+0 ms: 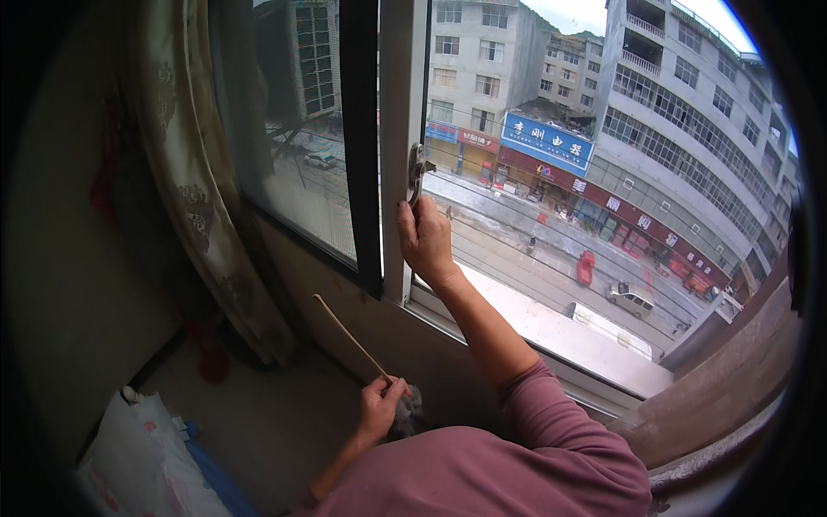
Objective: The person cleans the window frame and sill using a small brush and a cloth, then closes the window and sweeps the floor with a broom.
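My right hand (pixel 428 238) is closed around the lower part of a metal latch handle (pixel 417 173) on the white sash frame (pixel 399 97) of a sliding window. Lower down, near my body, my left hand (pixel 382 406) grips a thin, light wooden stick (pixel 349 333). The stick's bare end points up and away to the left. Just behind that hand shows a grey, fluffy bundle (pixel 408 407); whether it is fixed to the stick I cannot tell. To the left of the sash frame is a dark-framed mesh screen (pixel 310 161).
A patterned curtain (pixel 194 213) hangs left of the window; more curtain fabric (pixel 711 400) is at the right. The white sill (pixel 549 297) runs below the opening. Bedding (pixel 142 452) lies at lower left. Outside, wires cross above a street (pixel 491 239) with vehicles and buildings.
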`<state>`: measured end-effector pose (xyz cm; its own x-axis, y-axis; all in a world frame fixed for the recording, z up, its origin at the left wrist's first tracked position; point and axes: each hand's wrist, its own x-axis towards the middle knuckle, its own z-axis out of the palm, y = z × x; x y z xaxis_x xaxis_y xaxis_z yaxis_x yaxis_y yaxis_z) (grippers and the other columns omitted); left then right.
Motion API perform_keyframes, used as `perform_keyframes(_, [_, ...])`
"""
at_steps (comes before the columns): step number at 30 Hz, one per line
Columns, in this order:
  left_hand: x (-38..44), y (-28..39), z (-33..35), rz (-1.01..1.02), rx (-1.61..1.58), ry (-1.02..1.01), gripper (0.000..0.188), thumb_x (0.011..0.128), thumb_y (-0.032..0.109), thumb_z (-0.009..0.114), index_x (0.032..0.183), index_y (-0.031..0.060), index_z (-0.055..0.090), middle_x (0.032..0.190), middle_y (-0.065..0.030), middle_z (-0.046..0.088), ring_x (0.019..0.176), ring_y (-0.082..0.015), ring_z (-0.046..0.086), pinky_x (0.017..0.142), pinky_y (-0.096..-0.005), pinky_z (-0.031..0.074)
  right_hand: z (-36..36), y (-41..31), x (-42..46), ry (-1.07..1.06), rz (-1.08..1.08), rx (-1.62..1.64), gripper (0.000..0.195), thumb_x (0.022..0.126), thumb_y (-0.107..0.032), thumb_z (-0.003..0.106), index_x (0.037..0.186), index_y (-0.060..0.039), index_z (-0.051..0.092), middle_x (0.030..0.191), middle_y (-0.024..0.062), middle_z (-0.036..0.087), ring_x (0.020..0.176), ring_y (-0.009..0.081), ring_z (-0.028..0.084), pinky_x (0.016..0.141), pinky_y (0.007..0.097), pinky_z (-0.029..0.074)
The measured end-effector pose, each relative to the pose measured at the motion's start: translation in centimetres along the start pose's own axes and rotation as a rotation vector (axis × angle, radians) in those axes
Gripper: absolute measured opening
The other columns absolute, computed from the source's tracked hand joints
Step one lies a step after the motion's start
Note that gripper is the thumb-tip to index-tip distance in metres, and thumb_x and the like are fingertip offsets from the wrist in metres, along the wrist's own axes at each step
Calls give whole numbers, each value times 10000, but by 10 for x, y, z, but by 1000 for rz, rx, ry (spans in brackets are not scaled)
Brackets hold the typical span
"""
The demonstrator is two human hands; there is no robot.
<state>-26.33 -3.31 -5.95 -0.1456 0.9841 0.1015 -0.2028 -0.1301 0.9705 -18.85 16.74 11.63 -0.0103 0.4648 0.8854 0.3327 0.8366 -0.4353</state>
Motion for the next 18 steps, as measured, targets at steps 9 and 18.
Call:
perform_keyframes(9, [22, -6, -3, 78, 30, 52, 188, 903, 127, 535, 755, 20, 579, 718, -11, 595, 688, -61, 527, 661, -224, 424, 12, -2, 0, -27, 119, 232, 287, 919, -220, 542, 735, -14, 466, 516, 41, 507, 411, 106, 484, 396, 262, 370])
perform_keyframes(18, [51, 12, 7, 134, 63, 68, 184, 908, 133, 532, 766, 23, 572, 730, -21, 597, 714, -76, 539, 700, -237, 433, 17, -47, 23, 32, 478, 816, 326, 911, -334, 550, 759, -58, 470, 489, 13, 475, 358, 80, 412, 327, 221, 299])
